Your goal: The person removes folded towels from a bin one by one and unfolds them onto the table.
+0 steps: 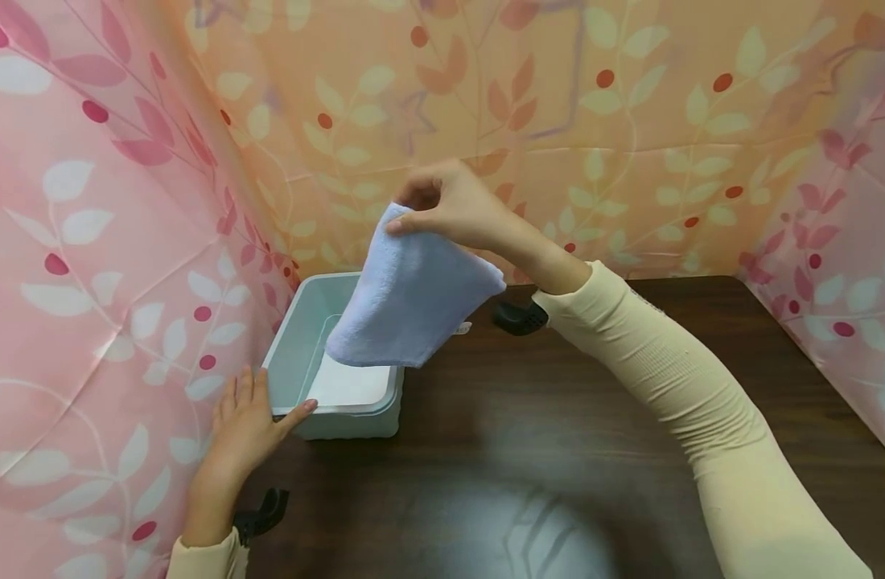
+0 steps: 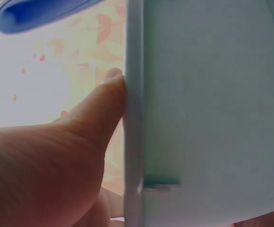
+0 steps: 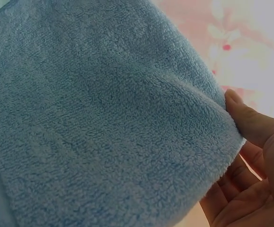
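My right hand (image 1: 453, 205) pinches the top corner of a pale lavender-blue terry towel (image 1: 413, 297) between thumb and fingers. Folded over, the towel hangs in the air above the right part of a light blue-green plastic bin (image 1: 286, 346). In the right wrist view, the looped pile of the towel (image 3: 108, 113) fills most of the picture. At the bin's near left corner my left hand (image 1: 247, 426) touches the rim with extended fingers and thumb. The left wrist view has the thumb (image 2: 110, 90) against the rim. A flat white piece (image 1: 351, 382) lies in the bin, partly hidden by the towel.
The bin stands on a dark brown wooden table (image 1: 558, 418), close to a pink leaf-patterned curtain (image 1: 124, 265) on the left. An orange patterned curtain (image 1: 631, 121) hangs behind. A small white tag (image 1: 462, 328) shows just right of the towel.
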Demonstrator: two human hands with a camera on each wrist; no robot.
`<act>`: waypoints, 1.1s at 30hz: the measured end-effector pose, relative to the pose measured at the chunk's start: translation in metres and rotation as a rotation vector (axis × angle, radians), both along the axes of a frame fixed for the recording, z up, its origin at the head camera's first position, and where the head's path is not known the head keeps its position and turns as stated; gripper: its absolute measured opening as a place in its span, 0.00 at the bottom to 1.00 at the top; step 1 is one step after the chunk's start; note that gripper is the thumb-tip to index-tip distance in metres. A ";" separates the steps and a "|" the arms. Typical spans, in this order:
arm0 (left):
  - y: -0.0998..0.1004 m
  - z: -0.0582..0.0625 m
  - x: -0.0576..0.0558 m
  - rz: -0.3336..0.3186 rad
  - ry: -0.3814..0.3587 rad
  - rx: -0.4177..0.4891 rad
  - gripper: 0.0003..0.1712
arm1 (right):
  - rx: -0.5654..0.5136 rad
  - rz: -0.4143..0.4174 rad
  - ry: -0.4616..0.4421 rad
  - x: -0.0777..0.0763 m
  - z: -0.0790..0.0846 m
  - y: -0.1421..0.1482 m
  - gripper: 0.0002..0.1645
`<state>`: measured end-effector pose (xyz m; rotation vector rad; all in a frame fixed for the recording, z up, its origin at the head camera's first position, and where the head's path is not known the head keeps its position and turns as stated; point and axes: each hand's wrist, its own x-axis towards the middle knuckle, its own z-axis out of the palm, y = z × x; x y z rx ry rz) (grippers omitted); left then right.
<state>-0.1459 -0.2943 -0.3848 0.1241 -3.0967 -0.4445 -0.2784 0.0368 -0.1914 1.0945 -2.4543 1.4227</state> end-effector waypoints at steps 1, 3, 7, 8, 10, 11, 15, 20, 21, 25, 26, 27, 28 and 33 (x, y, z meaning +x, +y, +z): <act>0.000 0.001 0.001 -0.002 0.014 -0.010 0.65 | 0.003 -0.021 -0.013 0.001 -0.002 0.005 0.09; 0.000 0.003 0.002 -0.007 0.035 -0.028 0.65 | 0.000 -0.042 -0.035 0.002 -0.009 0.013 0.11; 0.000 0.007 0.005 -0.006 0.057 -0.045 0.66 | 0.003 -0.082 -0.073 0.002 -0.029 0.028 0.12; 0.001 0.008 0.006 -0.005 0.070 -0.044 0.66 | 0.003 -0.091 -0.081 0.003 -0.035 0.032 0.12; 0.003 0.010 0.008 -0.006 0.110 -0.032 0.66 | 0.003 -0.111 -0.100 0.004 -0.045 0.040 0.12; 0.005 0.011 0.010 -0.010 0.144 -0.031 0.66 | 0.004 -0.121 -0.110 0.004 -0.050 0.044 0.12; 0.017 0.016 0.011 -0.064 0.288 -0.022 0.65 | 0.015 -0.145 -0.142 0.006 -0.069 0.058 0.12; 0.045 0.022 0.010 -0.173 0.399 0.001 0.63 | 0.025 -0.169 -0.164 0.007 -0.091 0.069 0.13; 0.051 0.022 0.010 -0.200 0.412 0.001 0.62 | 0.025 -0.174 -0.167 0.008 -0.095 0.070 0.13; 0.074 0.020 0.008 -0.303 0.437 0.001 0.62 | 0.031 -0.168 -0.188 0.012 -0.109 0.074 0.13; 0.080 0.020 0.008 -0.326 0.444 -0.004 0.62 | 0.031 -0.163 -0.193 0.013 -0.112 0.075 0.13; 0.085 0.019 0.008 -0.348 0.449 -0.004 0.62 | 0.030 -0.161 -0.198 0.016 -0.115 0.075 0.14; 0.090 0.019 0.008 -0.369 0.453 -0.002 0.62 | 0.029 -0.157 -0.200 0.018 -0.117 0.076 0.14; 0.109 0.019 0.011 -0.449 0.457 0.011 0.62 | -0.001 -0.150 -0.212 0.034 -0.123 0.082 0.14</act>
